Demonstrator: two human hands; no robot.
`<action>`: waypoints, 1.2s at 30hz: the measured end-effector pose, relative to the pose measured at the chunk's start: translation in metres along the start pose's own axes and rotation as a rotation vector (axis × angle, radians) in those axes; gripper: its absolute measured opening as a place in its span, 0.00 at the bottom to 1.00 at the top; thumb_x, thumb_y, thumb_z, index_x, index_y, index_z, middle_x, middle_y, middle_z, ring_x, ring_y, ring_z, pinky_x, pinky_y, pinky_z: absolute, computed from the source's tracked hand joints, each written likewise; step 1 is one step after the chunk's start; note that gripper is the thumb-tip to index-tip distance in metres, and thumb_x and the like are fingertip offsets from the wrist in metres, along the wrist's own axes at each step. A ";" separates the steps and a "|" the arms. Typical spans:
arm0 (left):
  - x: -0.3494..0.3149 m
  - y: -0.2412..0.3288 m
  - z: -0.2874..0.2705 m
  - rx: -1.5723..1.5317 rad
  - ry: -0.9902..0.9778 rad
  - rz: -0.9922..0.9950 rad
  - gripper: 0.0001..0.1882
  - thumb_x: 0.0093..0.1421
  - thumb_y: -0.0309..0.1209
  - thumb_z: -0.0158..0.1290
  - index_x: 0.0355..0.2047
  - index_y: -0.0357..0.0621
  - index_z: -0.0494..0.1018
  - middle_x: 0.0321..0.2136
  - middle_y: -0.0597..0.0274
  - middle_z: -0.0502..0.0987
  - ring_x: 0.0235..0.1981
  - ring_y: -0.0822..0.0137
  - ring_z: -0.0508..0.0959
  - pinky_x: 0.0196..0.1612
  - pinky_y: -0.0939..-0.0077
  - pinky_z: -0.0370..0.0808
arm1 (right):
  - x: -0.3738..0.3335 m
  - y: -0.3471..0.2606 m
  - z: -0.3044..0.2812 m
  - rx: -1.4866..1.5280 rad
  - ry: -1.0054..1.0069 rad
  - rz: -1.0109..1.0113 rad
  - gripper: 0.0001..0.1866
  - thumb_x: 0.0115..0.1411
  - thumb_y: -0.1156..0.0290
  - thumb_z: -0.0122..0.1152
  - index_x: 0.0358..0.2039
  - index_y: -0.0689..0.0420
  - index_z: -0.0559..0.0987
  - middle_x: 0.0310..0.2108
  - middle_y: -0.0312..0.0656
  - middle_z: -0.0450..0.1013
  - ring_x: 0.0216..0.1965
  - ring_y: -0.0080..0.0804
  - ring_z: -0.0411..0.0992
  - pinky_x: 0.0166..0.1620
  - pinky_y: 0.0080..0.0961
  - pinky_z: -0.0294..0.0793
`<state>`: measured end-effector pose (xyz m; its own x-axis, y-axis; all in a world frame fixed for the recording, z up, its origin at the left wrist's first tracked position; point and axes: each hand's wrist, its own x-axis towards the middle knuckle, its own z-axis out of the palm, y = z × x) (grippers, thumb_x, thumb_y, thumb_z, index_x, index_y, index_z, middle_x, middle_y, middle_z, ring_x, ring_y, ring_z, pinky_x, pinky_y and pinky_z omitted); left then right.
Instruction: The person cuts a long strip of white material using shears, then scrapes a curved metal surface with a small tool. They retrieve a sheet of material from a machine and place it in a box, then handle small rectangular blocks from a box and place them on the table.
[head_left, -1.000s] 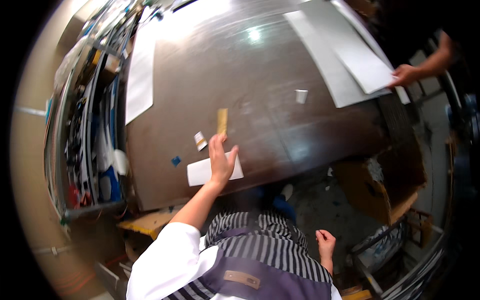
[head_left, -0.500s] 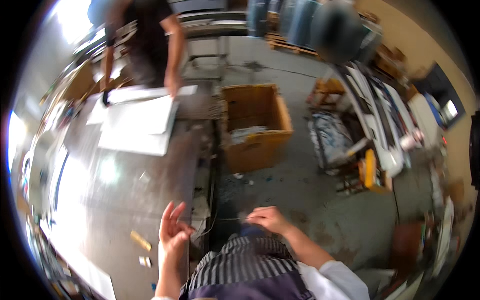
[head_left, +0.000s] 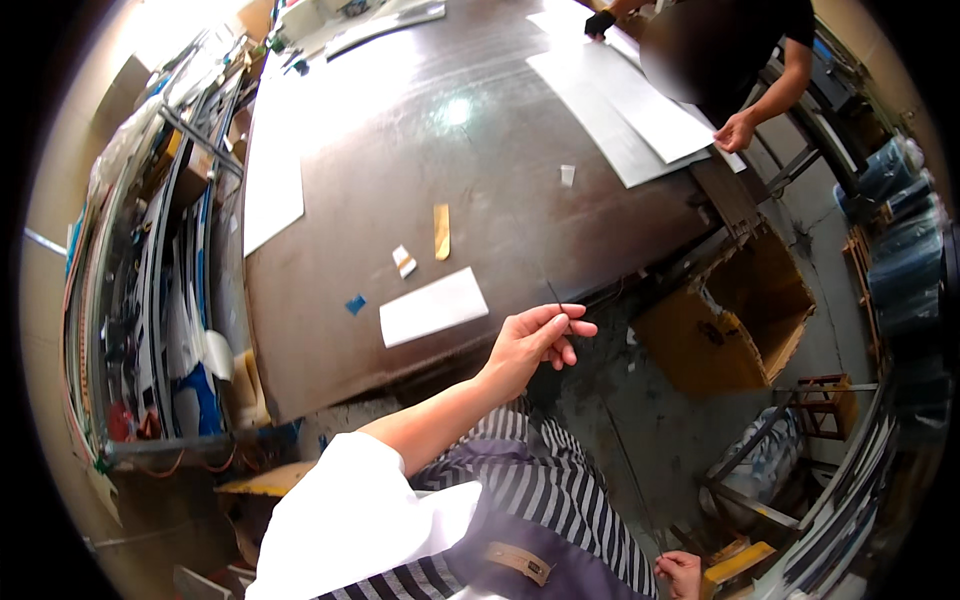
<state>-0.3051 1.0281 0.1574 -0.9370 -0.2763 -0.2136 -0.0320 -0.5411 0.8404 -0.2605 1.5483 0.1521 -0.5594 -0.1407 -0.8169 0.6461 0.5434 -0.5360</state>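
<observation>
My left hand [head_left: 540,342] is over the near edge of the brown table [head_left: 350,200], finger and thumb pinched on a thin dark strand [head_left: 552,294] whose short end sticks up past the fingertips. Low at the right, by the striped apron, my right hand [head_left: 682,574] is closed in a pinch. A fine dark line reaches from near my left hand down to it, looking like the same strand. Closest to my left hand on the table lies a small white rectangular sheet [head_left: 434,307].
A yellow strip [head_left: 442,232], a small white piece [head_left: 403,262] and a blue scrap [head_left: 356,304] lie on the table. Across it, a co-worker's hand [head_left: 736,132] touches large white sheets [head_left: 640,110]. An open cardboard box [head_left: 690,340] stands right of the table; a crowded rack [head_left: 190,300] is left.
My view has swung left toward the table. My left hand has gone from spread fingers to a pinch over the table edge, and my right hand is now farther from it.
</observation>
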 end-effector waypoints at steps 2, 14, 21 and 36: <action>-0.008 -0.013 0.007 -0.057 0.064 0.002 0.16 0.67 0.36 0.45 0.50 0.38 0.71 0.40 0.57 0.79 0.26 0.77 0.76 0.28 0.85 0.72 | -0.014 0.002 -0.026 -0.027 0.029 0.055 0.05 0.54 0.74 0.62 0.31 0.60 0.81 0.22 0.36 0.75 0.23 0.19 0.70 0.26 0.15 0.64; 0.007 -0.009 -0.050 -0.196 0.289 -0.027 0.13 0.64 0.34 0.52 0.44 0.39 0.75 0.36 0.59 0.80 0.25 0.78 0.76 0.25 0.86 0.71 | 0.023 -0.020 -0.086 -0.009 -0.089 0.208 0.04 0.54 0.76 0.61 0.31 0.61 0.79 0.24 0.38 0.75 0.25 0.22 0.70 0.29 0.16 0.66; 0.045 0.023 -0.129 -0.274 0.375 -0.030 0.10 0.62 0.33 0.54 0.40 0.40 0.75 0.34 0.62 0.80 0.24 0.79 0.74 0.26 0.85 0.71 | 0.026 -0.070 -0.059 -0.030 -0.108 0.289 0.04 0.54 0.76 0.61 0.31 0.62 0.79 0.25 0.38 0.74 0.26 0.23 0.70 0.30 0.16 0.67; 0.108 0.045 -0.205 -0.395 0.493 0.005 0.07 0.60 0.31 0.57 0.36 0.41 0.76 0.29 0.62 0.79 0.24 0.78 0.74 0.26 0.87 0.71 | 0.044 -0.135 -0.036 -0.283 0.016 0.152 0.08 0.52 0.73 0.65 0.30 0.62 0.78 0.22 0.34 0.71 0.19 0.19 0.64 0.23 0.15 0.64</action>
<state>-0.3369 0.8112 0.0706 -0.6636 -0.5620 -0.4936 0.1909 -0.7653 0.6147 -0.3915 1.4984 0.1962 -0.4767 -0.0285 -0.8786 0.5538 0.7664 -0.3253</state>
